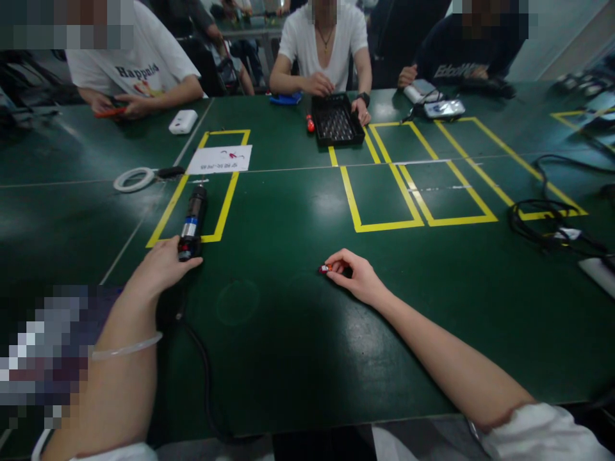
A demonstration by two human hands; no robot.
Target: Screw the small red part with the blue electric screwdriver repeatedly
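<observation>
My left hand (163,266) grips the near end of a black electric screwdriver (195,208) that has a blue and silver band. The tool lies along the table with its tip pointing away from me, over a yellow taped rectangle (225,208). Its black cord (206,365) runs back toward the table's near edge. Farther right, my right hand (353,272) pinches a small red and orange part (325,269) between thumb and fingertips, just above the green tabletop. The part is too small to name.
Across the table, one person handles a black tray (339,121) of small metal pieces, beside a red-handled tool (310,123). A white sheet (220,159), a white cable coil (134,180) and a white box (183,121) lie left. Black cables (542,221) lie right.
</observation>
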